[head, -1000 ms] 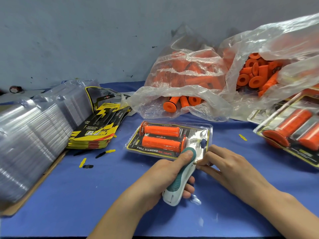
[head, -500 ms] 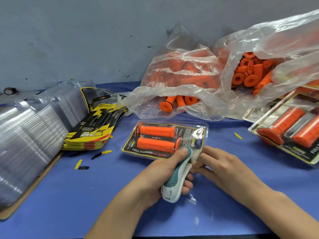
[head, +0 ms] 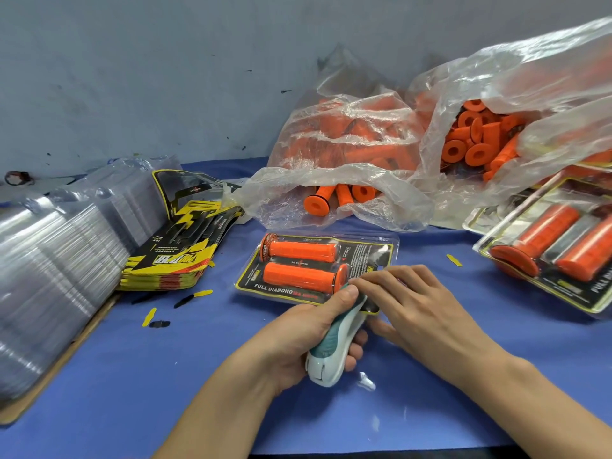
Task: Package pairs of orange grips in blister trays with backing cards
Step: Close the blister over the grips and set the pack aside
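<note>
The blister tray [head: 316, 268] lies flat on the blue table [head: 132, 376] in front of you, holding two orange grips [head: 299, 264] over its backing card. Your left hand [head: 308, 336] curls around a teal-and-white stapler [head: 334, 352], thumb on top, its nose at the tray's near right corner. Your right hand [head: 417, 306] rests on that corner, fingers nearly straight and together.

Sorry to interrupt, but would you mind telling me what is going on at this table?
A person is closing up a blister pack that holds two orange grips over a backing card. The left hand grips a teal and white stapler at the pack's near edge, while the right hand rests on that end. Loose grips sit in plastic bags behind, with spare cards to the left.
</note>
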